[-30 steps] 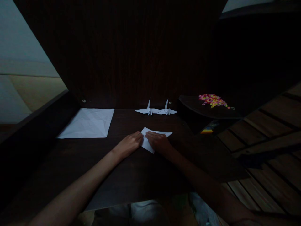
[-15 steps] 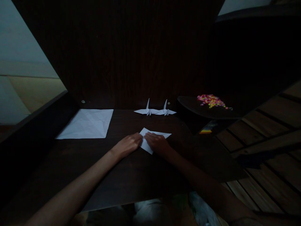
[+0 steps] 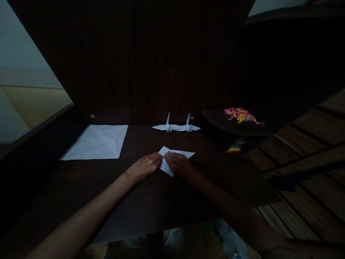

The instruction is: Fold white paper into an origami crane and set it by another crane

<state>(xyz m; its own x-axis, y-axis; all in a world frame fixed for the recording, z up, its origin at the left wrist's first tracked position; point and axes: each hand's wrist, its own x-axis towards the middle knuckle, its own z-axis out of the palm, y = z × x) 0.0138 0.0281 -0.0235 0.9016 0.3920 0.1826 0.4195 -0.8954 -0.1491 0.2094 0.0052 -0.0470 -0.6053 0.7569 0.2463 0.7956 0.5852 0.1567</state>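
On the near side of two white folded-paper cranes (image 3: 169, 127), angular folded white paper (image 3: 165, 167) lies under the right hand (image 3: 181, 165) and against the curled left hand (image 3: 145, 166) (whether either hand clamps it, I cannot tell).

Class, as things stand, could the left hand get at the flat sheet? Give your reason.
Probably yes: nothing visible stands between the left hand and the sheet, which lies uncovered. It would, though, likely have to leave the folded paper first.
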